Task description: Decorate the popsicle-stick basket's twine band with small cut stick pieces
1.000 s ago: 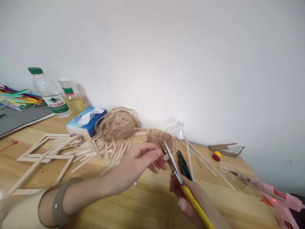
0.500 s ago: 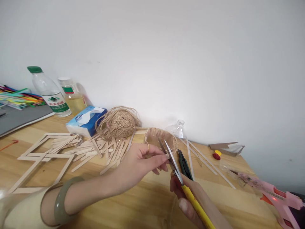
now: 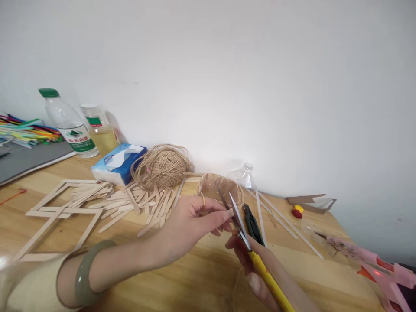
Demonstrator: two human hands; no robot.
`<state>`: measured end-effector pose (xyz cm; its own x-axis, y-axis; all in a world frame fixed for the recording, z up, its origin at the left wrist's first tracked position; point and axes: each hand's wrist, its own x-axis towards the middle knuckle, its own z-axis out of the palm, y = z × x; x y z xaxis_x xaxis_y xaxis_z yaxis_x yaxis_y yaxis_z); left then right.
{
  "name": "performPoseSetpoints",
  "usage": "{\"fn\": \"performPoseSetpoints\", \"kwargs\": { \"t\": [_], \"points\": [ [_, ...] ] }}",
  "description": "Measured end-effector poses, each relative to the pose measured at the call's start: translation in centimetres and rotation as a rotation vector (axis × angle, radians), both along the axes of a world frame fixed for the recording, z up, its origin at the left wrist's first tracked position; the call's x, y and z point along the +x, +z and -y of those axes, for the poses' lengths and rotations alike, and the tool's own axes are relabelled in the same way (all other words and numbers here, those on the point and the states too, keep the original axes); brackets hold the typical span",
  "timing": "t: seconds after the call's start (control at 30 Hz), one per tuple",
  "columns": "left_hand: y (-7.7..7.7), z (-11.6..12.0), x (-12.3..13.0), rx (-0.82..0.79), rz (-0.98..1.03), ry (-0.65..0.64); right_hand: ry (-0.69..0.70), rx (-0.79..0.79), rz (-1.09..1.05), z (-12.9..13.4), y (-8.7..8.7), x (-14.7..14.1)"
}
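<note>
My right hand (image 3: 260, 271) is wrapped round the yellow handles of a pair of scissors (image 3: 239, 219), whose blades stand slightly apart and point up and away. My left hand (image 3: 198, 219) is closed in a pinch just left of the blades, on a small pale piece (image 3: 230, 213) that reaches between them. What the piece is made of is too small to tell. Beyond the blades sits a brown twine-edged basket (image 3: 212, 184), partly hidden by the left fingers. A dark green utility knife (image 3: 252, 224) lies right of the scissors.
Left are wooden sticks (image 3: 118, 203), stick frames (image 3: 48, 223), a twine ball (image 3: 165, 167), a tissue pack (image 3: 118, 162) and two bottles. A cut bottle top (image 3: 246, 175), glue sticks (image 3: 279, 216), cardboard (image 3: 308, 203) and a pink glue gun (image 3: 373, 262) are behind and right.
The scissor blades have shifted slightly against my left fingertips, and the fingers of my right hand have moved a little on the handles. The whole view has shifted slightly.
</note>
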<state>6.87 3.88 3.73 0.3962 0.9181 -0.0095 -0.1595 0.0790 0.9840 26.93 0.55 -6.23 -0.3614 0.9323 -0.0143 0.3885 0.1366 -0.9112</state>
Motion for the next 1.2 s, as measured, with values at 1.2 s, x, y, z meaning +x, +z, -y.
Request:
{"fn": "performPoseSetpoints", "kwargs": {
  "t": [1.2],
  "points": [
    [0.3,0.4,0.1,0.004,-0.045,0.030,-0.019,-0.028,0.116,1.6,7.7,-2.7]
  ]
}}
